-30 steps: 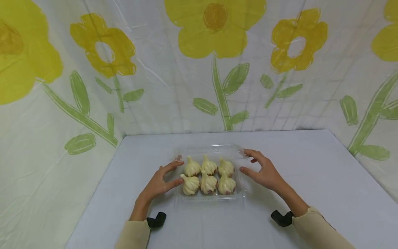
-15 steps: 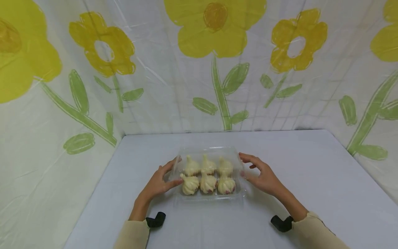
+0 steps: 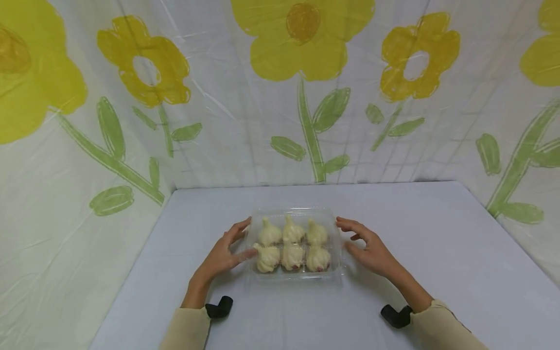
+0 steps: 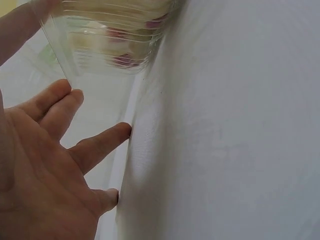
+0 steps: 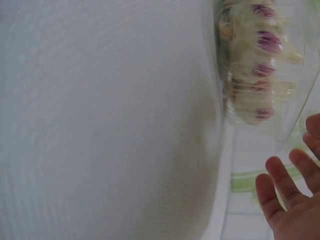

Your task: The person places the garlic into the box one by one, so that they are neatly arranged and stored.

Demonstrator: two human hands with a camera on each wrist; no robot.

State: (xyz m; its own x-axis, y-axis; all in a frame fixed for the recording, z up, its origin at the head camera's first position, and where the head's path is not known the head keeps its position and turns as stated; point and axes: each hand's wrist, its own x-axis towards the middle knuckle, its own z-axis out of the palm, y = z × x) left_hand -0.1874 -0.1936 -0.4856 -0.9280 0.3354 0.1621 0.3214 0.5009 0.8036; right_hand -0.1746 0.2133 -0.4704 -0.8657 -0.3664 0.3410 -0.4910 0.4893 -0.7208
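Observation:
A clear plastic clamshell container (image 3: 297, 276) sits mid-table, holding several garlic bulbs (image 3: 292, 231) in two rows. Its transparent lid (image 3: 302, 212) lies folded over the bulbs. At the container's left side is my left hand (image 3: 222, 256), fingers spread; the thumb tip shows through the plastic beside the front-left bulb. In the left wrist view two fingertips (image 4: 75, 95) meet the lid's edge. My right hand (image 3: 369, 250) stands at the right side, fingers loosely bent and fingertips right by the lid's back corner. Purple marks show on the bulbs in the right wrist view.
The white-covered table (image 3: 288, 321) runs back to a hanging sheet (image 3: 245, 160) printed with yellow flowers. Black curved pieces (image 3: 220, 307) sit at both wrists, by the cream sleeves.
The lid has swung forward from the back and down over the garlic. My right hand has shifted slightly, its fingers drawing off the lid's corner. The left hand stays nearly in place.

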